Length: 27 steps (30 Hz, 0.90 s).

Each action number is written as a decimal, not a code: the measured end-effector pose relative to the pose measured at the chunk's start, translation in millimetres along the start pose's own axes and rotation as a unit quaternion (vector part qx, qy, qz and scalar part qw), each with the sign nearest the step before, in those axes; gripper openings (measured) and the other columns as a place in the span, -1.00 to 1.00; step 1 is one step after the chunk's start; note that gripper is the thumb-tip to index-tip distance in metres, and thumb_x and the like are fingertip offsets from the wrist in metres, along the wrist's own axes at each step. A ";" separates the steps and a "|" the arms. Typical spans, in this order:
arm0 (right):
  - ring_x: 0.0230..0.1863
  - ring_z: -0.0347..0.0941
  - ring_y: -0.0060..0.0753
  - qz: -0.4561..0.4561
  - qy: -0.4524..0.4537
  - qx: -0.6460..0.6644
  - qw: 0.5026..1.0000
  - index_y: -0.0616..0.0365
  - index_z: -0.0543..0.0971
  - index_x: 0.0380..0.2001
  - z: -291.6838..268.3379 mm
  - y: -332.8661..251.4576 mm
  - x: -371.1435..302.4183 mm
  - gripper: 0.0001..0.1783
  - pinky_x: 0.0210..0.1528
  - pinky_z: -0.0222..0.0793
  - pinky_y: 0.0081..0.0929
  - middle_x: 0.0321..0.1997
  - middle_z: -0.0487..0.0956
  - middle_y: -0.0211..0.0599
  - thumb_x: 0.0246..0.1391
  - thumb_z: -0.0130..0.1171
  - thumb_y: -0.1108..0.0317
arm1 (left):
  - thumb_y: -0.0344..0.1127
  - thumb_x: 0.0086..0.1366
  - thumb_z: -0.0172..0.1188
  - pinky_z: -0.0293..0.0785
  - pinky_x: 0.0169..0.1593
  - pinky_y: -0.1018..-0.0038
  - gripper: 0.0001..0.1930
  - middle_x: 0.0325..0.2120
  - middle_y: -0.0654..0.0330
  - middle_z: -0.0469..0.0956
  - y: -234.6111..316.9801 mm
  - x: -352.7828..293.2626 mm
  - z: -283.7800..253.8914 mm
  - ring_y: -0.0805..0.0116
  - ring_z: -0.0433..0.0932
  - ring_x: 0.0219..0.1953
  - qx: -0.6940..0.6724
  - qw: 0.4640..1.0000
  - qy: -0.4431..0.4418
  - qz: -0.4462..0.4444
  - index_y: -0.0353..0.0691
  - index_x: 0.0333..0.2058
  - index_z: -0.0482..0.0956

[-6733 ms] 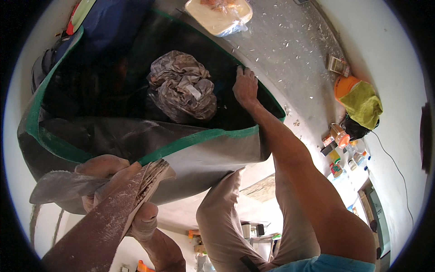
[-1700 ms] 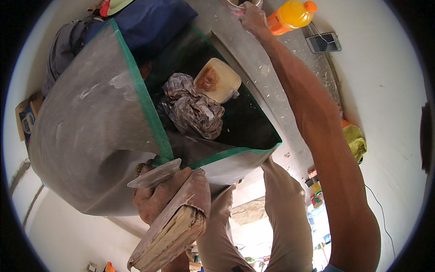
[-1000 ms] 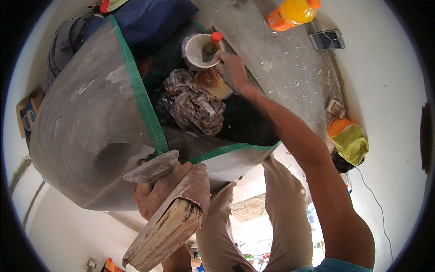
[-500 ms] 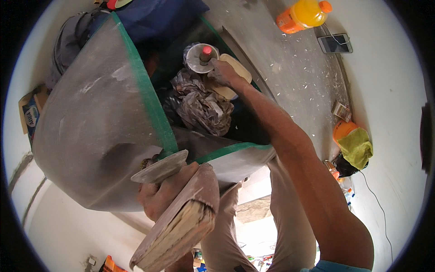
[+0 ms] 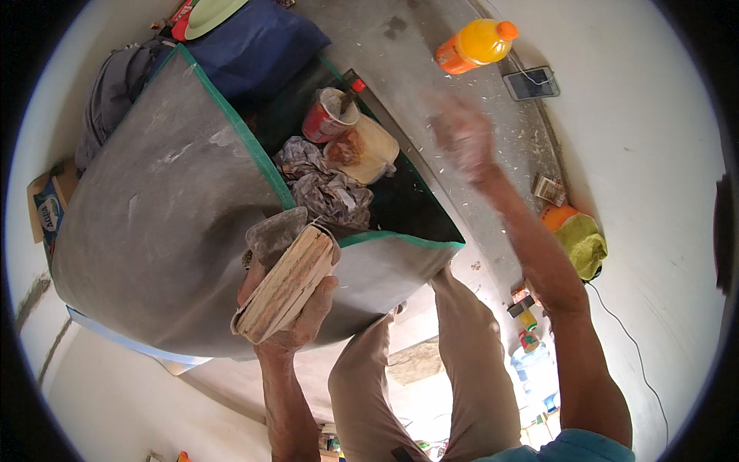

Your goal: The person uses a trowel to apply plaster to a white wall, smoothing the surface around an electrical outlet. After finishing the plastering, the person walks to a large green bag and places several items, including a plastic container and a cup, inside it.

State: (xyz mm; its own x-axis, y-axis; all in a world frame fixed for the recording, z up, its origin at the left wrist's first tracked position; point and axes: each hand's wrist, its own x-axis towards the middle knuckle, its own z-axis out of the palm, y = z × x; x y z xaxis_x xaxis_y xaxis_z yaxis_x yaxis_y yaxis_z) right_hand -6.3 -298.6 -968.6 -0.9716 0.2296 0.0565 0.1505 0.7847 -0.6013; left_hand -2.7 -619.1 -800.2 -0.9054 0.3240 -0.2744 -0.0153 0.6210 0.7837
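Note:
My left hand (image 5: pixel 304 316) is closed round a thick, worn block (image 5: pixel 286 286) with a pale, layered edge, dusty and rather like an old book. A flat grey plate (image 5: pixel 275 235) sticks out past the block from the same hand; its kind is unclear. My right hand (image 5: pixel 466 135), smeared by motion, is over the grey ledge, so its fingers cannot be read. Left of it, inside the large grey bag (image 5: pixel 162 208) with green trim, are a red-and-white cup (image 5: pixel 319 123) holding a red-tipped handle (image 5: pixel 354 89), a stained pale container (image 5: pixel 366 150) and crumpled dark plastic (image 5: pixel 327 192).
On the debris-strewn ledge (image 5: pixel 400 54) stand an orange drink bottle (image 5: pixel 476 48) and a phone (image 5: pixel 531 83) with a cable. A small box (image 5: pixel 548 189) and a yellow-green cloth (image 5: pixel 581 245) sit further right. A backpack (image 5: pixel 119 88) and dark blue bag (image 5: pixel 254 46) lie far left.
My right hand has left the cup and moved right, over the ledge. The cup now leans with its red-tipped handle to the right. My left hand has turned the block and plate upward.

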 end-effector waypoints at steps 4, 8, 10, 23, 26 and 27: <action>-0.10 0.53 -0.12 -0.073 0.188 -0.293 0.935 0.02 0.48 0.13 -82.4 6.9 60.3 -0.51 -0.08 0.52 -0.13 0.18 0.44 -0.30 0.08 0.20 0.41 | -0.24 0.10 0.42 0.57 -0.25 0.39 -0.66 -0.36 0.17 0.64 -0.7 -0.2 1.0 0.34 0.62 -0.35 -0.024 1.000 0.003 -0.014 -0.28 -0.19 0.64; -0.10 0.55 0.03 -0.003 0.069 -0.306 0.950 0.03 0.49 0.07 -97.2 34.8 92.1 -0.55 -0.04 0.50 -0.10 0.11 0.50 -0.19 0.07 0.20 0.31 | -0.28 0.09 0.41 0.57 -0.25 0.39 -0.64 -0.35 0.14 0.64 9.2 5.3 3.8 0.32 0.62 -0.35 -0.050 0.998 0.008 -0.023 -0.30 -0.15 0.62; -0.11 0.56 0.09 0.062 -0.008 -0.283 0.957 0.05 0.51 0.01 -98.9 34.0 104.7 -0.59 -0.03 0.49 -0.08 0.04 0.55 -0.13 0.05 0.20 0.28 | -0.35 0.06 0.40 0.55 -0.26 0.41 -0.63 -0.36 0.13 0.64 10.6 7.4 7.1 0.31 0.60 -0.38 -0.066 0.998 0.015 -0.004 -0.33 -0.14 0.60; -0.22 0.61 0.03 0.040 -0.030 -0.220 0.974 0.10 0.50 -0.13 -98.3 50.2 110.0 -0.69 -0.13 0.50 -0.09 -0.28 0.65 -0.08 0.07 0.17 0.23 | -0.26 0.09 0.41 0.58 -0.15 0.35 -0.48 -0.19 0.02 0.56 0.2 19.1 19.2 0.27 0.62 -0.19 -0.026 0.996 0.020 0.086 -0.34 -0.02 0.46; -0.25 0.61 0.01 -0.024 -0.016 -0.209 0.977 0.11 0.49 -0.14 -94.8 47.8 104.1 -0.70 -0.14 0.50 -0.11 -0.28 0.65 -0.09 0.08 0.16 0.22 | -0.25 0.09 0.42 0.58 -0.13 0.35 -0.41 -0.14 0.00 0.52 -6.5 18.7 17.6 0.26 0.61 -0.15 -0.013 0.996 -0.011 0.089 -0.33 0.04 0.38; -0.25 0.61 0.01 -0.031 -0.018 -0.203 0.978 0.11 0.49 -0.15 -94.6 43.5 104.0 -0.70 -0.15 0.50 -0.12 -0.28 0.65 -0.09 0.08 0.16 0.22 | -0.30 0.09 0.41 0.57 -0.16 0.37 -0.50 -0.21 0.02 0.57 0.1 19.6 18.5 0.25 0.63 -0.21 -0.032 0.996 0.006 0.078 -0.34 -0.02 0.47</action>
State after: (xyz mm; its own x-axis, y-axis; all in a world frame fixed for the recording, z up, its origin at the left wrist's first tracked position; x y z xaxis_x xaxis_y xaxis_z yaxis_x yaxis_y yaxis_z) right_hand -83.6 -186.1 -913.5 -0.9859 0.1599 0.0493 0.1445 0.9622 -0.2307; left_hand -12.6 -599.5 -815.8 -0.9035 0.4049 -0.1404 0.0995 0.5168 0.8503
